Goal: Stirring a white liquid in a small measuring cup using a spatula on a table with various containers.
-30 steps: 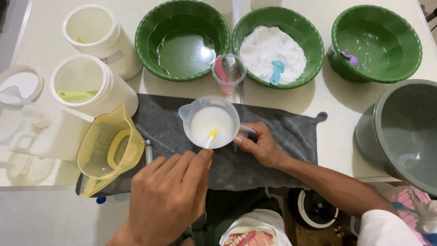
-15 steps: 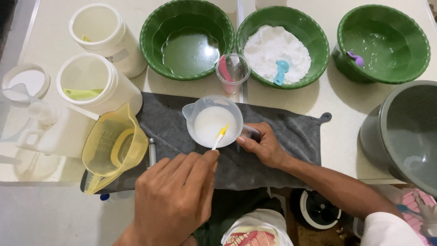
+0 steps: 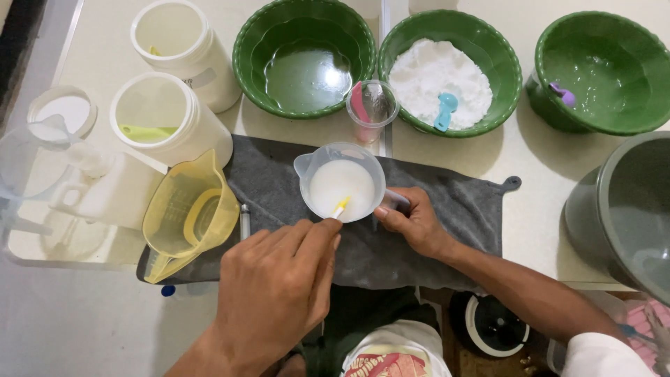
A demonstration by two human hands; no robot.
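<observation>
A clear measuring cup (image 3: 342, 183) with white milky liquid stands on a dark grey towel (image 3: 460, 202). My right hand (image 3: 413, 223) grips the cup's handle on its right side. My left hand (image 3: 279, 293) is in front of the cup and pinches a thin yellow stirrer (image 3: 340, 207), whose tip dips into the white liquid at the cup's near edge.
Behind the towel stand three green bowls: one with clear liquid (image 3: 305, 56), one with white powder and a blue scoop (image 3: 450, 70), one at the right (image 3: 607, 70). A small clear cup (image 3: 372, 105), two white jars (image 3: 167, 119), a yellow jug (image 3: 188, 213) and a grey bucket (image 3: 628, 216) surround them.
The stirrer's tip has shifted slightly inside the cup. My left hand has moved a little. My right hand stays on the handle.
</observation>
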